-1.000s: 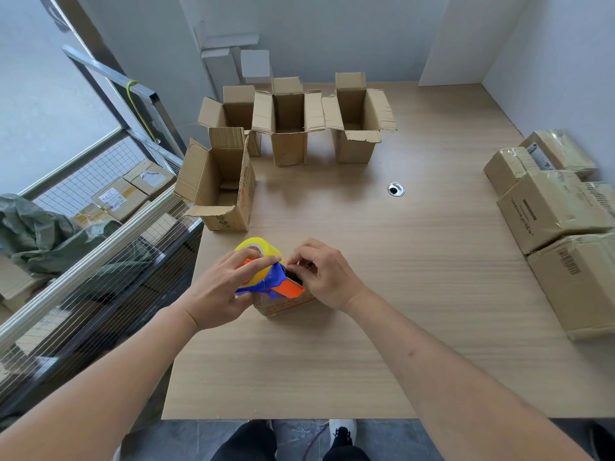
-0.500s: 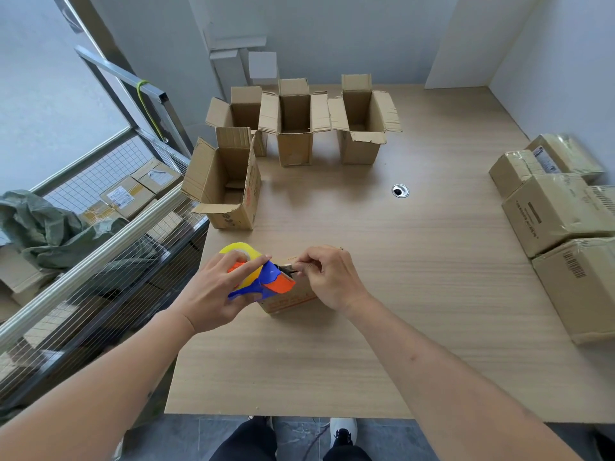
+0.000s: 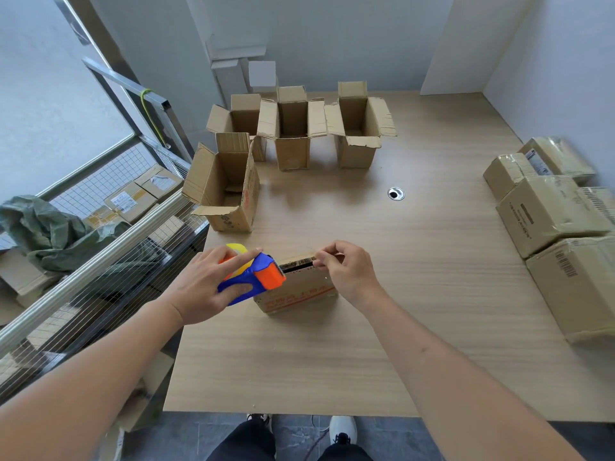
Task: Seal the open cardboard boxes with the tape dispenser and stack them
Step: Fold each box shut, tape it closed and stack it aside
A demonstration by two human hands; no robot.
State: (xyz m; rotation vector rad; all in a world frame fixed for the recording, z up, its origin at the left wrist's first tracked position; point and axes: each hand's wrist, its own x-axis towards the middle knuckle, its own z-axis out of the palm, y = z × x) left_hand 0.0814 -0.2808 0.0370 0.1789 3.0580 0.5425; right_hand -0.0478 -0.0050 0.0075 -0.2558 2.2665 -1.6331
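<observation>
Wood table (image 3: 416, 294) in a pale-walled corner, metal rail w/ mesh along its L edge; I see 4 open boxes (image 3: 293, 131) grouped at far L, sealed boxes (image 3: 552, 221) stacked along R edge, wide bare stretch of top between them and toward the near edge. Small box (image 3: 296, 291) sits near L edge, centre-near. L hand (image 3: 206, 287) grips the blue/orange tape dispenser (image 3: 256, 277) at the box's L top edge; R hand (image 3: 349, 274) pinches the tape end over the top, R side.
</observation>
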